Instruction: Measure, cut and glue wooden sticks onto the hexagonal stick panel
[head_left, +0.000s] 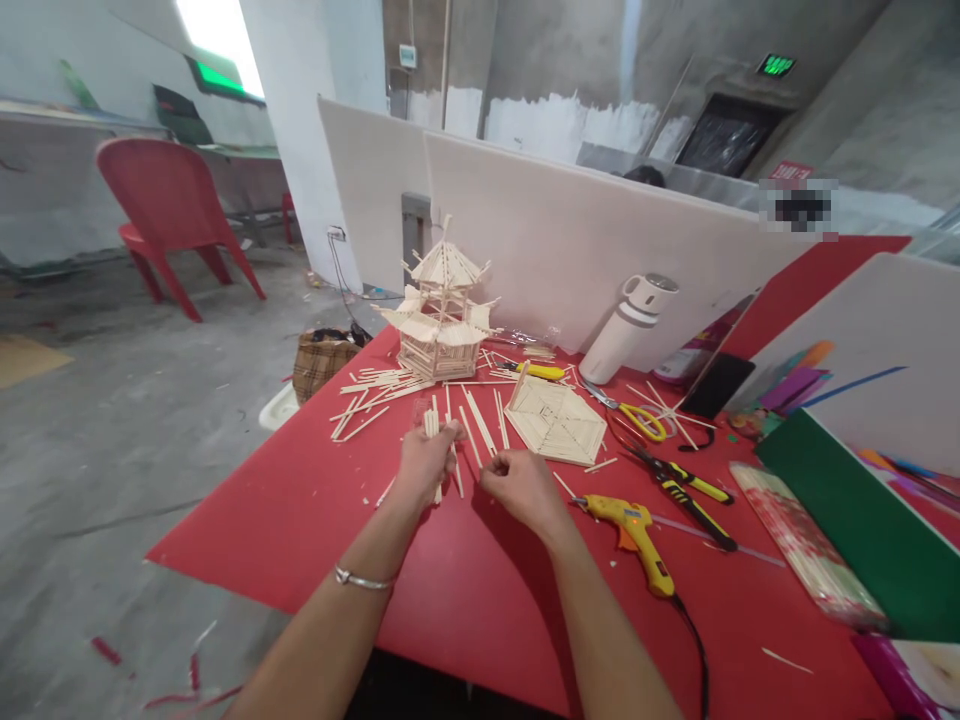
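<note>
My left hand (427,465) is closed around a small bundle of thin wooden sticks (431,424), which stand up out of the grip. To its right, the fingers of my right hand (521,485) are pinched together low over the table. One loose stick (470,430) reaches close to those fingertips; whether they grip it is hidden. More wooden sticks (486,420) lie just beyond both hands. A flat hexagonal panel of sticks (559,420) rests ahead of my right hand. Behind the loose sticks stands a tiered pagoda model (441,325) built from the same sticks.
On the red table (442,590), a yellow glue gun (630,530) lies right of my forearm, its cord trailing forward. Pliers (686,490), scissors (637,418) and a pack of sticks (806,545) lie farther right. A white thermos (630,325) stands at the partition (540,220).
</note>
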